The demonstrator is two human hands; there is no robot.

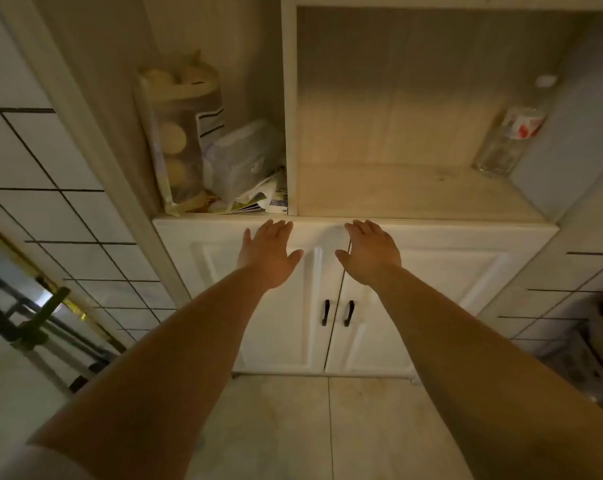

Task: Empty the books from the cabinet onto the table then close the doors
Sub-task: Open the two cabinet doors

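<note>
Now both doors look shut; your left hand and right hand lie flat-fingered on them, holding nothing. Press evenly beside the seam between your thumbs. No books visible.

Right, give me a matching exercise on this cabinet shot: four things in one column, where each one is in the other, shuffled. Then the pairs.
Things
1. left hand
2. right hand
3. clear bottle
4. black handles

Places
A. right end of the wide open shelf
B. flat on the upper part of the right door
C. either side of the seam between the doors
D. flat on the upper part of the left door

Pairs: 1-D, 2-B, 3-A, 4-C
</note>
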